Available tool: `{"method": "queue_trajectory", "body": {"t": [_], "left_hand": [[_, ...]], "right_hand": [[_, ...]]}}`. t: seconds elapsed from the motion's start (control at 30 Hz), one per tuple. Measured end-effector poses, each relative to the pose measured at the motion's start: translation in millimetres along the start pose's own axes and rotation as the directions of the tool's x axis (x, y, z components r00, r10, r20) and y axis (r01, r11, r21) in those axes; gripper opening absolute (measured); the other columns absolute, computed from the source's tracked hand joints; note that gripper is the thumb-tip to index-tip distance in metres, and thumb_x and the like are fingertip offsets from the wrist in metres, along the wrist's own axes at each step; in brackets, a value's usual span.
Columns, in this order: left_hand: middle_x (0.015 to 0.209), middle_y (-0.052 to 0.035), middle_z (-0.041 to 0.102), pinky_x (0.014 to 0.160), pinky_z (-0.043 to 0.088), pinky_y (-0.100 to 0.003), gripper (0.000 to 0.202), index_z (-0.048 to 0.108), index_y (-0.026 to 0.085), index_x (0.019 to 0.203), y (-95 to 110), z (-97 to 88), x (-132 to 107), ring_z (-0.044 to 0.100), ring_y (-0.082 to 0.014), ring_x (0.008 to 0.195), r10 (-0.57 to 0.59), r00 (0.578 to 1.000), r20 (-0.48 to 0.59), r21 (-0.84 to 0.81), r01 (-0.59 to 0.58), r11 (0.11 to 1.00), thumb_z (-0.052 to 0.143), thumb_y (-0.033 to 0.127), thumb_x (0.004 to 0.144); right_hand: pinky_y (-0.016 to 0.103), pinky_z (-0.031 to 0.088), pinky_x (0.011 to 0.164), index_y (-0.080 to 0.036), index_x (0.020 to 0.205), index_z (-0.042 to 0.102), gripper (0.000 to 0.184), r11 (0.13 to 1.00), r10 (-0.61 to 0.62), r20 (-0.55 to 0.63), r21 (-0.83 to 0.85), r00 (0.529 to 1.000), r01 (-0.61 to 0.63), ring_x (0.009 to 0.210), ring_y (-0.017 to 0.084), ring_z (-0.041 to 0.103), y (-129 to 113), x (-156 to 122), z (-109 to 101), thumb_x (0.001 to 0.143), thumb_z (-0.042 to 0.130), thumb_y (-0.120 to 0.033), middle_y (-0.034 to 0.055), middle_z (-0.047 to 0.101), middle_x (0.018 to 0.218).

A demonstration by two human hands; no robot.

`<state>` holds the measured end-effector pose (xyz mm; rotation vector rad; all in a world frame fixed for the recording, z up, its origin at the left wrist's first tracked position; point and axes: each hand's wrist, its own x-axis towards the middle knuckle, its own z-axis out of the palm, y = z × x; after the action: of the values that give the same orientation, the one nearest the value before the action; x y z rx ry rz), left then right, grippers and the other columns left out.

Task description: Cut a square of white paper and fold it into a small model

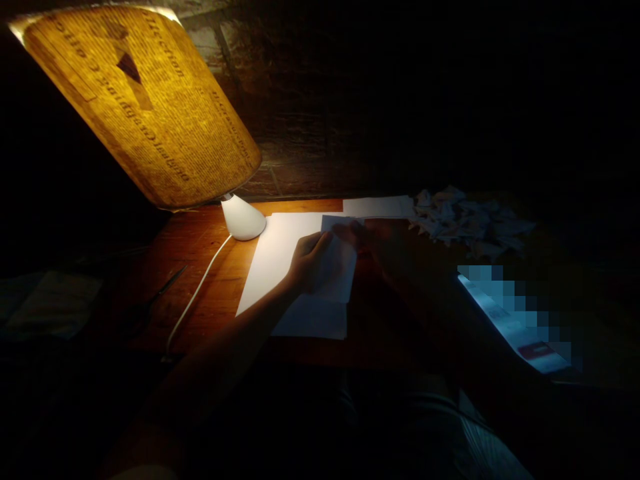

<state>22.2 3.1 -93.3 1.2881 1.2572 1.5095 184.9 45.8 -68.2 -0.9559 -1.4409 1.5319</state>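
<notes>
My left hand is curled over the edge of a small white paper piece, fingers closed on it. My right hand sits in shadow just to the right of it, touching the same paper's upper right part; its fingers are dim. Both hands hover over larger white sheets lying on the wooden table.
A lamp with a white cone base and a yellow printed shade stands at the back left, its cord running toward me. Scissors lie left. A heap of folded paper bits is back right. A lit phone screen glows right.
</notes>
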Motion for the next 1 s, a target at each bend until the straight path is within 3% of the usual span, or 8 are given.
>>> {"method": "queue_trajectory", "body": {"t": [0.13,0.27,0.37,0.57,0.73,0.83,1.0], "left_hand": [[0.059,-0.0007,0.053,0.049,0.03,-0.028,0.055,0.064,0.017,0.065,1,-1.1,1,0.043,-0.0119,0.054,0.028,0.998,-0.058,0.023,-0.026,0.999,0.071,0.068,0.082],[0.053,0.0031,0.039,0.046,0.021,-0.028,0.06,0.049,0.019,0.056,-2,-2.3,2,0.034,-0.0095,0.049,0.028,0.998,-0.064,0.008,-0.027,1.0,0.073,0.069,0.08],[0.052,0.0037,0.037,0.046,0.019,-0.028,0.06,0.047,0.02,0.056,-3,-2.4,2,0.032,-0.0091,0.048,0.021,0.997,-0.068,-0.003,-0.021,1.0,0.073,0.069,0.081],[0.057,0.0007,0.051,0.047,0.029,-0.026,0.057,0.056,0.018,0.061,-3,-3.9,3,0.042,-0.0102,0.051,0.034,0.994,-0.106,-0.028,-0.037,0.999,0.072,0.07,0.08],[0.055,0.0038,0.04,0.044,0.025,-0.025,0.061,0.047,0.02,0.059,-3,-3.4,2,0.036,-0.0087,0.049,0.019,0.988,-0.156,-0.042,-0.026,0.999,0.075,0.07,0.078],[0.056,0.0035,0.042,0.045,0.027,-0.025,0.06,0.047,0.019,0.059,0,-1.7,2,0.037,-0.009,0.051,0.022,0.987,-0.157,-0.051,-0.03,0.998,0.074,0.068,0.079],[0.059,0.0023,0.047,0.048,0.033,-0.024,0.057,0.05,0.019,0.062,0,-1.9,1,0.043,-0.0099,0.053,-0.001,0.984,-0.179,-0.077,-0.013,0.997,0.073,0.067,0.081]], "right_hand": [[0.031,0.051,0.062,-0.021,0.063,0.065,0.049,0.995,0.058,0.042,-0.078,0.997,-0.054,0.061,0.017,0.062,-1,-1,1,0.071,0.082,-0.067,0.0019,0.066,0.062],[0.032,0.05,0.061,-0.022,0.057,0.06,0.048,0.994,0.032,-0.023,-0.1,0.999,-0.034,0.058,0.016,0.06,0,-2,4,0.075,0.082,-0.061,0.0015,0.063,0.058],[0.034,0.052,0.063,-0.021,0.058,0.062,0.045,0.997,0.039,-0.048,-0.071,0.998,-0.043,0.061,0.017,0.062,1,-2,5,0.076,0.082,-0.058,0.0026,0.064,0.061],[0.03,0.048,0.058,-0.019,0.066,0.069,0.049,0.99,0.095,0.063,-0.113,0.993,-0.088,0.059,0.016,0.061,3,-4,5,0.068,0.084,-0.066,0.0031,0.068,0.064],[0.029,0.046,0.056,-0.018,0.067,0.071,0.046,0.983,0.108,0.027,-0.155,0.994,-0.103,0.058,0.015,0.06,0,-6,8,0.069,0.085,-0.062,0.0035,0.069,0.066],[0.029,0.045,0.054,-0.018,0.068,0.073,0.045,0.99,0.087,0.007,-0.113,0.996,-0.085,0.057,0.015,0.06,2,-7,10,0.069,0.085,-0.061,0.0035,0.07,0.067],[0.031,0.052,0.057,-0.017,0.082,0.077,0.044,0.991,0.133,0.161,-0.018,0.978,-0.132,0.063,0.018,0.067,14,-8,15,0.067,0.089,-0.056,0.0069,0.076,0.077]]}}
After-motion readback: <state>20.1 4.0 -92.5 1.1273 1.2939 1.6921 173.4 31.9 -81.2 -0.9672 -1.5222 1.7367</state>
